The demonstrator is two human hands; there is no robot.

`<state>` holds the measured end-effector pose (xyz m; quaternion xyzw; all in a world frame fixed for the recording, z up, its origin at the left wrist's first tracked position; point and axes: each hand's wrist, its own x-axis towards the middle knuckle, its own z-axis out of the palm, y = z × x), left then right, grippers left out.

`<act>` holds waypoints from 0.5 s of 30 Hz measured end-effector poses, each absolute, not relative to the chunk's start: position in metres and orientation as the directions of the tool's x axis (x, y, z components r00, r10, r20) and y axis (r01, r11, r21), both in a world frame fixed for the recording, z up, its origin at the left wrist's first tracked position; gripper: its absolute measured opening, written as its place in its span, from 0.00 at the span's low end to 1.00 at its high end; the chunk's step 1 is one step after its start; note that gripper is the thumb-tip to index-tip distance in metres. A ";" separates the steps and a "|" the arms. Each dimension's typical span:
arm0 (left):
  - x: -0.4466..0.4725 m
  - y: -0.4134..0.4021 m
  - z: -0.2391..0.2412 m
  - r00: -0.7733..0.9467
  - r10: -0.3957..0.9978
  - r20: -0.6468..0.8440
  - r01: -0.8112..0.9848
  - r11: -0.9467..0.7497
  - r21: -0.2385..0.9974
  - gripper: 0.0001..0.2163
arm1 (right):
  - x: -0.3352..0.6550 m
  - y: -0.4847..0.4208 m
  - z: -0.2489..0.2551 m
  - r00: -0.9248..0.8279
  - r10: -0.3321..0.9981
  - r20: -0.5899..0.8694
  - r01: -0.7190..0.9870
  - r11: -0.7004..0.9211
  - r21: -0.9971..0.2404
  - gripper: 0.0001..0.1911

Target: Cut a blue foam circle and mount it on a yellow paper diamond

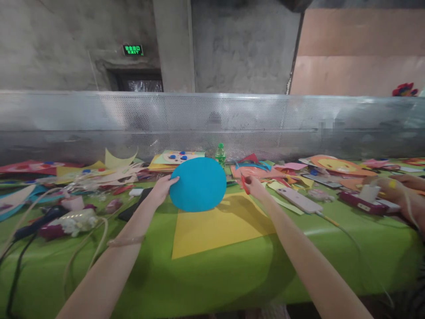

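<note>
My left hand (163, 188) pinches the left edge of a rounded blue paper piece (198, 184), held up over the table. Beneath it, a yellow paper sheet (212, 230) lies flat on the green tablecloth (159, 283). Red-handled scissors (245, 184) are in my right hand (255, 188), to the right of the blue paper and apart from it. The blades are thin and hard to make out.
Behind the papers stands a green bottle (221, 153). A phone (299, 200) with a cable lies right of my right hand. Power strips (363, 203) and cables sit at both sides. Paper scraps (113, 173) line the back. Another person's hand (408, 182) is at far right.
</note>
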<state>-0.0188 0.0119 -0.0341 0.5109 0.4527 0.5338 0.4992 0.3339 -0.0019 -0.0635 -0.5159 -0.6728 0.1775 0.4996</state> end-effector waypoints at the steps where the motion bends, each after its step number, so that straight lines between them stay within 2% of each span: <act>1: -0.018 0.010 -0.033 0.027 0.995 0.094 -0.073 -0.092 0.993 0.21 | 0.334 -0.001 -0.064 0.026 0.870 0.493 0.521 0.409 -0.749 0.20; 11: -0.011 -0.002 -0.026 0.062 0.993 0.105 -0.071 -0.100 0.992 0.18 | 0.324 -0.008 -0.064 -0.106 0.884 0.456 0.526 0.439 -0.728 0.14; 15: -0.011 -0.004 -0.026 0.053 0.994 0.097 -0.048 -0.094 0.994 0.18 | 0.322 -0.012 -0.062 -0.102 0.906 0.412 0.527 0.400 -0.750 0.11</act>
